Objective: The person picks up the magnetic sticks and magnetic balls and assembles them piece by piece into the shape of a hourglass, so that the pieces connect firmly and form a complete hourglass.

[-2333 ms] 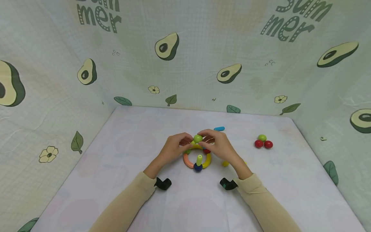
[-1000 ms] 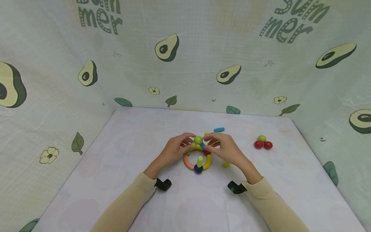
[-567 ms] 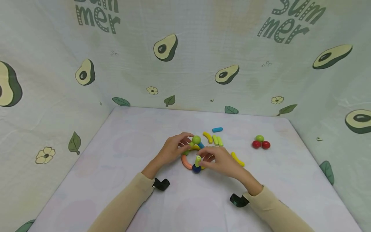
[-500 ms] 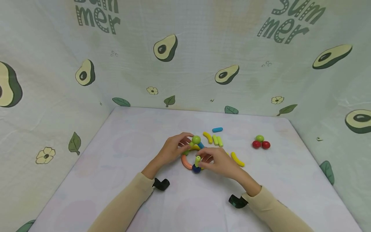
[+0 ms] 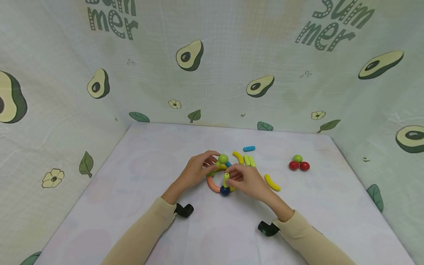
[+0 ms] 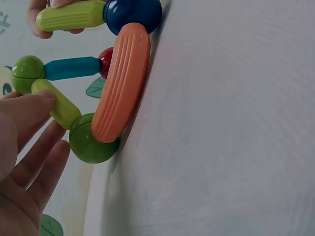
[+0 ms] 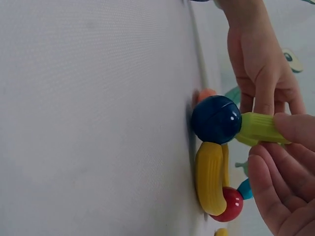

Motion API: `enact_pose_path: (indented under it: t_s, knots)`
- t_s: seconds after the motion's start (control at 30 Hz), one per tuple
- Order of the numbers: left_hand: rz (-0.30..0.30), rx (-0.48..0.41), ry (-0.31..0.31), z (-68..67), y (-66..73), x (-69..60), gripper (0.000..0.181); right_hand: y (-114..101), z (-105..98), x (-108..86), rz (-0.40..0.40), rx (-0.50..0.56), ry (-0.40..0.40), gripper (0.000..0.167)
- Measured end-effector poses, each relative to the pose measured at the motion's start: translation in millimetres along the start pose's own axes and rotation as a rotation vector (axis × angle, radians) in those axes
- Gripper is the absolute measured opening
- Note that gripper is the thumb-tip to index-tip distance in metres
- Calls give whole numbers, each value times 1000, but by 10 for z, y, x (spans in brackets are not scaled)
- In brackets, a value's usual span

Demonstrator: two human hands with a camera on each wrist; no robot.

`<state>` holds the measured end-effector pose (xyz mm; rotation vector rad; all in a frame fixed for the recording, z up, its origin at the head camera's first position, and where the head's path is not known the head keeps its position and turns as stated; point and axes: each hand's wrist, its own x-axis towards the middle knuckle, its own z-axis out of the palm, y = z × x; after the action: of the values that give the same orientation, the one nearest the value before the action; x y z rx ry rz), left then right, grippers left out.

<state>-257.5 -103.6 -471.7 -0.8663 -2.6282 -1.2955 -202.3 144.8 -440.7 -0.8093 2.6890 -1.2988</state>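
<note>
Ring of curved, ribbed rods and glossy balls [image 5: 213,185] lies on the pale cloth-covered table [image 5: 185,232], between my two hands. With my left hand [image 5: 197,168] I pinch a straight lime-green ribbed rod [image 6: 62,109]: the thumb lies upon it and the fingers are behind. With my right hand [image 5: 250,180] I pinch another straight lime-green rod [image 7: 258,128] between the thumb and the fingers; this one stands nearly upright on a shiny dark blue ball [image 7: 216,119], at the side of the ring which is nearest to me.

From the dark blue ball, a curved orange rod [image 6: 122,83] goes to a round green ball [image 6: 91,140], and a curved yellow rod [image 7: 210,177] goes to a red ball [image 7: 231,205]. One more yellow rod [image 5: 221,168] closes the far side. Above it, the rod in my left hand and a straight blue rod [image 6: 72,68] meet at a light green ball [image 5: 223,159].

Behind the ring and to its right lie a loose yellow curved piece [image 5: 237,157], two lime-green sticks [image 5: 246,160] side by side, a blue stick [image 5: 249,148] and one more yellow curved piece [image 5: 272,183]. Farther to the right, two red balls [image 5: 293,165] and a green one are grouped closely.
</note>
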Motion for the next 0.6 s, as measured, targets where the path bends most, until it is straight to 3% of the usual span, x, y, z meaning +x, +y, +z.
enact_pose_path:
  t_s: [0.6]
  knots:
    - [49,27,-60,-50,13,-44,43,90,97,-30,97,55,42,26]
